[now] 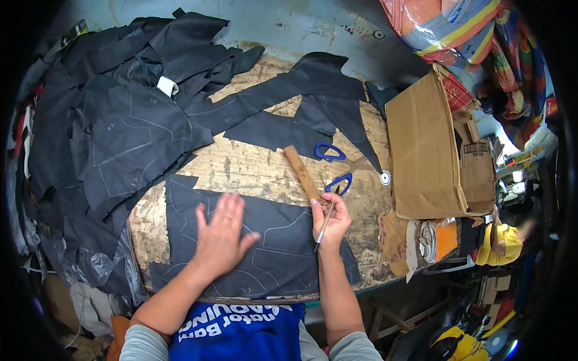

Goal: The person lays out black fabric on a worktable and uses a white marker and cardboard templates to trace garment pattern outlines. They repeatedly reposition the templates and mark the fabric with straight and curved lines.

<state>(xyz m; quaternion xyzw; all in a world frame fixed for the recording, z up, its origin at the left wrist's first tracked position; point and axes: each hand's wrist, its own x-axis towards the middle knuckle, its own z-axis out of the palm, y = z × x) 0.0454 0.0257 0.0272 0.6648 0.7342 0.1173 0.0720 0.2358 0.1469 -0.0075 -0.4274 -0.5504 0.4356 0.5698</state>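
Observation:
My left hand (221, 236) lies flat, fingers spread, on a black leather-like sheet (277, 259) marked with pale curved outlines. A flat brown strip (301, 172) and a pen (326, 224) are both in my right hand (333, 221), whose fingers are closed round them above the sheet's right part. The strip points up and away, toward a pair of scissors (355, 163) with blue handles lying on the worn wooden table (241, 165). More black pieces with drawn lines, among them a large marked piece (129, 141), are heaped at the left.
At the right stands an open cardboard box (421, 150). Tan scraps (392, 240) and an orange piece (445, 240) lie near it. A white roll (167, 86) rests on the black heap. Striped bags (445, 27) hang at the upper right. A person in yellow (500, 243) is beyond the table.

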